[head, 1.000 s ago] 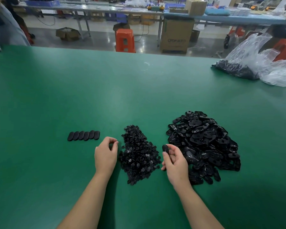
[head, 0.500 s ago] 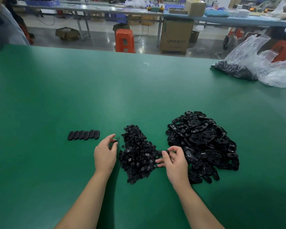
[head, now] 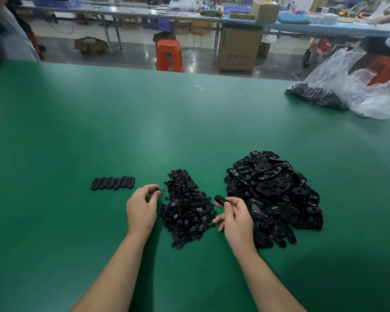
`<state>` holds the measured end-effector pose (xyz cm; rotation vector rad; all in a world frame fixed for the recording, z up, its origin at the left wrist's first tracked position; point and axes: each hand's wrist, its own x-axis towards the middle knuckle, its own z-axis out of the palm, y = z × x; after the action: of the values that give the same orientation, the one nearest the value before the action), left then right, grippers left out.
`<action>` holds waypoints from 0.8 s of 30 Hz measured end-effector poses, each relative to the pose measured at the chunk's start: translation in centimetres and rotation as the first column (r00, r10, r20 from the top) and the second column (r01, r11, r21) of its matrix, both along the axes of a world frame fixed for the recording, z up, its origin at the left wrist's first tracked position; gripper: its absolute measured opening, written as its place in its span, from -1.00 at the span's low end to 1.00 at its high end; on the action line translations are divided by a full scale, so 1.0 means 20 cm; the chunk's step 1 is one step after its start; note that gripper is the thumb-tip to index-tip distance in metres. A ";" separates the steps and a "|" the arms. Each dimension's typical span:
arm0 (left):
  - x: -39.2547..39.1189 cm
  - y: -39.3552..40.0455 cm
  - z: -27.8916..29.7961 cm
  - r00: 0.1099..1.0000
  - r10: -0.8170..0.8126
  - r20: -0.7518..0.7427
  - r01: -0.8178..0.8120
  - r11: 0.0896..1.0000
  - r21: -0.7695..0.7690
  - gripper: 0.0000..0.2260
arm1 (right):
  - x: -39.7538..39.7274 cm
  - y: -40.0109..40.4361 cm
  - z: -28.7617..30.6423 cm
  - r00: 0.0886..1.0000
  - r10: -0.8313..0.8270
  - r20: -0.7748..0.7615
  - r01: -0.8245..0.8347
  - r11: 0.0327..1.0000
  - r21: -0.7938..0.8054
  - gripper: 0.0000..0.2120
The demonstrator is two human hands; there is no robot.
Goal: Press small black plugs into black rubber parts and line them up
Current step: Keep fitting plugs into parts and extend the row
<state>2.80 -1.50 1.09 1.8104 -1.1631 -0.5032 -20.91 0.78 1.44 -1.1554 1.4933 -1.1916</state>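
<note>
Right hand (head: 235, 218) pinches one rubber part (head: 221, 200) above the plug pile (head: 186, 208), mid-surface; left hand (head: 142, 207) curls its fingertips, possibly on a plug, too small to tell. Finished row (head: 113, 183) lies left. Risk: a misaligned plug seats crooked or drops into the pile.

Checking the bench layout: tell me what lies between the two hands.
In the head view, the heap of small black plugs lies between the left hand and the right hand, on the green table.
</note>
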 end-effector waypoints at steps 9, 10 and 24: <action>-0.20 -0.01 0.13 0.975 -0.221 -0.036 0.220 0.975 -0.041 -0.83 | 0.01 0.00 -0.01 0.999 -0.004 -0.054 0.002 1.000 -0.021 -0.83; -0.25 -0.01 0.16 0.962 -0.271 -0.041 0.269 0.962 -0.044 -0.83 | 0.01 0.00 -0.01 0.999 -0.006 -0.050 0.005 1.000 -0.025 -0.82; -0.64 0.01 0.19 0.913 -0.409 0.013 0.402 0.903 0.153 -0.90 | -0.01 -0.02 -0.06 0.989 -0.063 -0.136 0.051 0.994 -0.094 -0.83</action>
<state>-9.92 -1.37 4.98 1.7083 -1.5832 -0.8099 -21.15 0.35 0.17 -1.2865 1.6001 -1.2494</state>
